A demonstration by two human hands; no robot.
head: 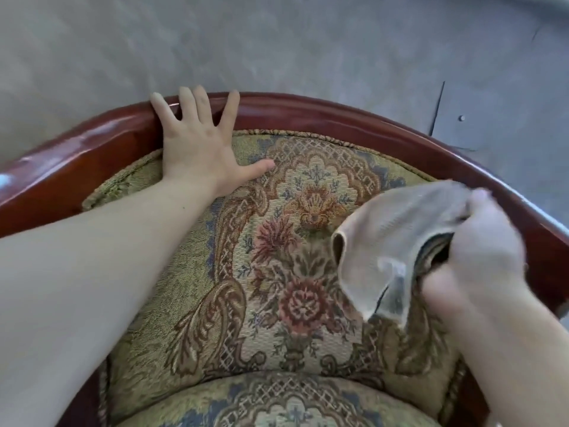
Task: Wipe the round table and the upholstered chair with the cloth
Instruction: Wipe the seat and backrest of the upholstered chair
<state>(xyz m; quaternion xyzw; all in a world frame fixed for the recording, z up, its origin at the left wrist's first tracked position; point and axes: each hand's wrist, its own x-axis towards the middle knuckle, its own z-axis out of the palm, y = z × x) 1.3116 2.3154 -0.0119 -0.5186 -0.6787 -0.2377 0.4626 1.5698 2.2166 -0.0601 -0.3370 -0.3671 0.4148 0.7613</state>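
Note:
The upholstered chair [277,248] fills the view from above, its floral tapestry backrest framed by a curved, glossy red-brown wooden rail [308,114]. My left hand [200,140] lies flat and spread on the upper left of the backrest, fingers reaching over the wooden rail. My right hand [480,251], blurred, grips a beige cloth [391,241] against the right side of the backrest, close to the rail. The cloth hangs loose below my fingers. The round table is out of view.
Grey carpeted floor [277,41] lies beyond the chair's back. The seat cushion [292,402] shows at the bottom edge. A dark line and a small round spot mark the floor at right [461,118].

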